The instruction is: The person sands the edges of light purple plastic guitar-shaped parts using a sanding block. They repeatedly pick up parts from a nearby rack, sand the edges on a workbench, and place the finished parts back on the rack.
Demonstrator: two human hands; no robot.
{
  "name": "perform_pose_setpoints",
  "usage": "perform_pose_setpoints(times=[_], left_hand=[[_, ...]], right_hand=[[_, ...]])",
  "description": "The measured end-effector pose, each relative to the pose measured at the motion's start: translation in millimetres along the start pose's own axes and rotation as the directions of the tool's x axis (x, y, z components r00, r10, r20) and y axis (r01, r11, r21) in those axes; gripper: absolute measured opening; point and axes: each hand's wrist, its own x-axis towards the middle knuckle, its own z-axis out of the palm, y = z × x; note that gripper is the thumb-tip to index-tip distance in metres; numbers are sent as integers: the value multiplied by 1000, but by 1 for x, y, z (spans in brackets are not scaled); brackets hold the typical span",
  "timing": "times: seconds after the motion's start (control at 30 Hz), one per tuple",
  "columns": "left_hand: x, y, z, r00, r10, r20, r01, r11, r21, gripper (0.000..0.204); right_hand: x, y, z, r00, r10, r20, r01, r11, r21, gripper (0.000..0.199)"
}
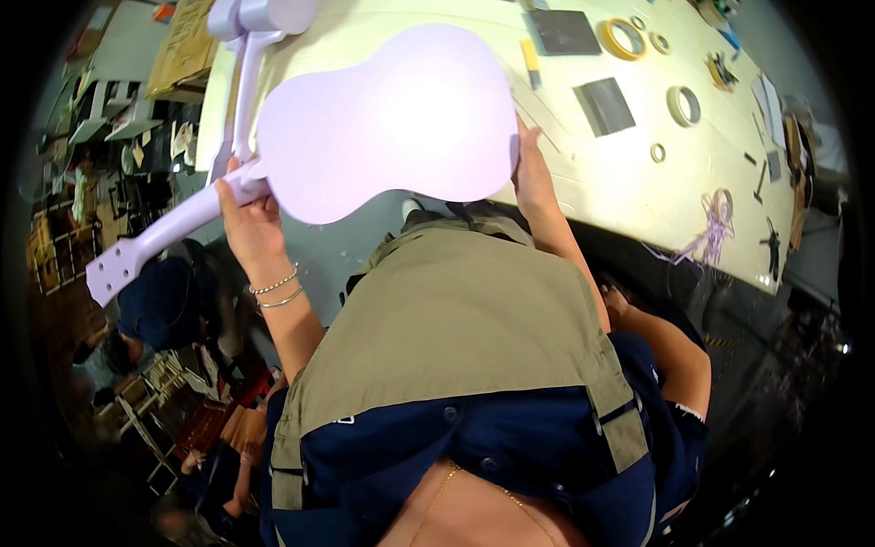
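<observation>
A glossy lilac ukulele (392, 128) is held up over the near table edge, its plain back facing me. Its neck slants to the lower left and ends in a headstock with several small holes. My left hand (253, 228) is closed around the neck close to where it joins the body. At the other end, my right hand (534, 173) grips the rounded edge of the body, its fingers partly hidden behind it. A second lilac ukulele (244, 91), partly out of view, lies on the table beyond my left hand.
The pale table (583, 196) carries dark sanding sheets (604, 107), several tape rolls (684, 107) and a tangle of lilac strips (715, 223). A cardboard box (182, 46) stands at the far left. A person in a dark cap (164, 301) is at left; another person's arm (679, 360) is close at right.
</observation>
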Motion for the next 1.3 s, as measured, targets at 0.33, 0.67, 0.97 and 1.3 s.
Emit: perform_pose_setpoints(times=[0.33,0.67,0.97,1.3], left_hand=[[-10,-5,12,999,17,-45,-18,999,-31,51],[-15,-3,15,999,9,-34,-9,1000,-7,49],[-12,7,4,1000,-15,-20,16,999,31,50],[-11,14,1,995,70,70,-69,997,-19,47]], right_hand=[[-5,-39,16,987,-155,-42,123,898,-423,107],[-3,-45,19,967,-79,-242,45,989,-141,43],[-7,-38,10,989,-147,-20,137,958,-252,66],[1,-19,-5,995,-91,-42,88,994,-67,54]])
